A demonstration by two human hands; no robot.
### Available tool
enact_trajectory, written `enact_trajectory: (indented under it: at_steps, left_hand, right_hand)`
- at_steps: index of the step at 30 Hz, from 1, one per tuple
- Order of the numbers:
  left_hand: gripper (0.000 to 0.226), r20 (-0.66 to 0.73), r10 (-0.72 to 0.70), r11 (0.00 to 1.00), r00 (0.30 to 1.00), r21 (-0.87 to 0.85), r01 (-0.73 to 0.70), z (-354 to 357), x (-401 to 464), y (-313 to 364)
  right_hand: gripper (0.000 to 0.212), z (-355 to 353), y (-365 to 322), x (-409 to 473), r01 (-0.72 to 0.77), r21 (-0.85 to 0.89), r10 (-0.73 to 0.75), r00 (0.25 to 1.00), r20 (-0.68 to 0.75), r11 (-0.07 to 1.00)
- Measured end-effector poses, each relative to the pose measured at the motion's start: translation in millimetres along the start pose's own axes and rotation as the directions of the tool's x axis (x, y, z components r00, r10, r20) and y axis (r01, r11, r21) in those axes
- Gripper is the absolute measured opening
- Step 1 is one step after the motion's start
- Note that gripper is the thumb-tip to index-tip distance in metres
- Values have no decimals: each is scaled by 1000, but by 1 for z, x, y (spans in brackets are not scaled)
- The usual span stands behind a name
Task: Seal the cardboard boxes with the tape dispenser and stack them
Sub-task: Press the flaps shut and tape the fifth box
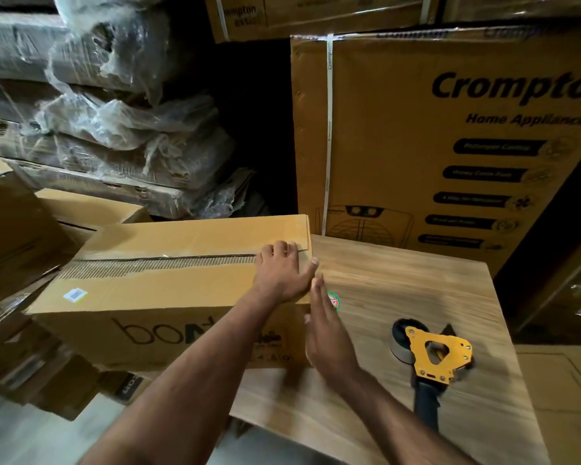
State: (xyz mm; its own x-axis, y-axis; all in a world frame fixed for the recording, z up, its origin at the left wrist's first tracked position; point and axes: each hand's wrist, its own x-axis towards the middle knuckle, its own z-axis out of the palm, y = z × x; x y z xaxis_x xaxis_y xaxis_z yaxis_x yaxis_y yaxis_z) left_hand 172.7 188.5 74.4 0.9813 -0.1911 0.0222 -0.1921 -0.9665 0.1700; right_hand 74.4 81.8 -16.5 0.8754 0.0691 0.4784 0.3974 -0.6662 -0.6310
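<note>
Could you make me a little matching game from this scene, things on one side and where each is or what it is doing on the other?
Things:
1. left hand
2. right hand
3. tape dispenser
4. Crompton box

Places or states:
A. lying on the wooden table, untouched
B. standing upright behind the table
C. flat on top of the box
D. open, by the box's end

Pairs: 1-C, 2-D, 3-A, 4-B
</note>
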Motion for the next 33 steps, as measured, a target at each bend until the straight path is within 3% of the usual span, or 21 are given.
enact_trajectory:
  at_steps: [5, 7, 11, 13, 15, 17, 20, 23, 25, 28, 29, 31, 33]
  left_hand:
    - [91, 57, -13, 998, 998, 54, 10, -1, -5, 12]
    - [87, 109, 38, 997, 993, 68, -46, -11, -8, 11]
    - [83, 254, 256, 948, 933, 121, -294, -29, -30, -2]
    - [88, 328, 365, 907, 871, 87, -412, -34, -52, -21]
    - [89, 350, 433, 883, 830, 19, -469, -34, -76, -48]
    - [83, 305, 451, 884, 839, -26, -466, -30, -95, -78]
    - [69, 216, 414, 903, 884, 24, -429, -25, -117, -114]
    - [60, 292, 333, 936, 897, 13, -352, -36, -127, -142]
    - [47, 423, 211, 977, 881, -112, -180, -62, -128, -146]
    - [42, 555, 79, 940, 828, -318, 124, -98, -123, -115]
    - [50, 543, 34, 962, 839, -245, 120, -100, -122, -98]
    - [91, 484, -67, 996, 872, -17, 86, -83, -124, -63]
    - [122, 453, -142, 988, 880, 125, 95, -52, -132, -39]
  right_hand:
    - [53, -38, 7, 17, -150, 70, 165, 940, -299, 986]
    - [44, -45, 3, 35, -123, -20, 108, 931, -348, 992]
    - [36, -54, -7, 76, -21, -96, 10, 993, -118, 995]
    - [34, -58, -12, 93, -23, -247, 27, 1000, 13, 969]
    - [43, -59, -19, 100, -111, -447, 221, 954, 201, 887]
    - [54, -54, -32, 92, -245, -514, 432, 856, 283, 822]
    - [59, -34, -63, 63, -361, -524, 530, 821, 214, 771]
    - [62, -27, -94, 41, -350, -595, 518, 845, 132, 723]
    - [56, -32, -104, 37, -258, -630, 460, 870, 178, 732]
    - [39, -48, -108, 45, -133, -523, 317, 906, 281, 842]
    - [37, -53, -106, 51, -111, -474, 266, 925, 272, 873]
    - [36, -57, -95, 63, -50, -443, 188, 944, 273, 895]
    - [45, -52, -79, 68, -8, -451, 209, 893, 398, 893]
